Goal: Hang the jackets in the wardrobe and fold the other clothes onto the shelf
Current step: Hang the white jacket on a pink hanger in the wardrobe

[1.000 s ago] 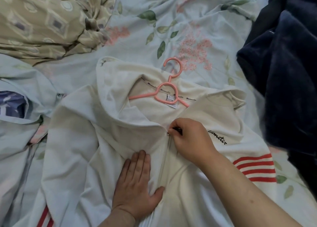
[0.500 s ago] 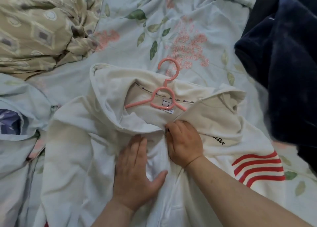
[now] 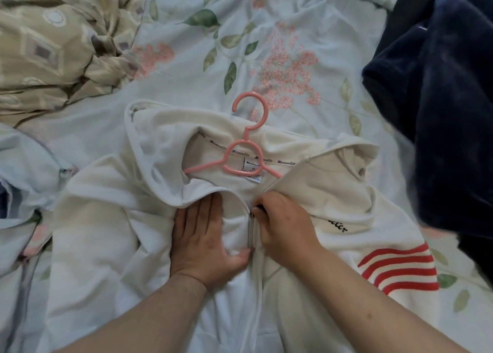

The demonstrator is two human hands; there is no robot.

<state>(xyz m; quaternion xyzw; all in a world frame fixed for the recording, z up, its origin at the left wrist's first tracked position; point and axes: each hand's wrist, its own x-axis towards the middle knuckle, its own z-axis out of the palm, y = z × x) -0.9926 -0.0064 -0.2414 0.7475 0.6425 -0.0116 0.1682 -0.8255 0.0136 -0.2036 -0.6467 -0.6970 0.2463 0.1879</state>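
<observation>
A white zip-up hooded jacket [image 3: 101,219] with red sleeve stripes lies front-up on the bed, a pink plastic hanger [image 3: 249,150] inside its neck with the hook sticking out above the collar. My left hand [image 3: 205,235] presses flat on the left front panel beside the zip. My right hand [image 3: 282,227] pinches the dark zipper pull [image 3: 258,208] high on the zip, just below the collar opening. The zip below the pull looks closed.
A floral light-blue bedsheet [image 3: 240,46] covers the bed. A beige patterned cover [image 3: 53,46] is bunched at the upper left. A dark navy fleece garment [image 3: 440,99] lies piled at the right. Pale blue cloth [image 3: 18,192] lies crumpled at the left.
My right hand has kept hold of the zipper pull and drawn it up the jacket toward the collar. My left hand slid up the left panel alongside it.
</observation>
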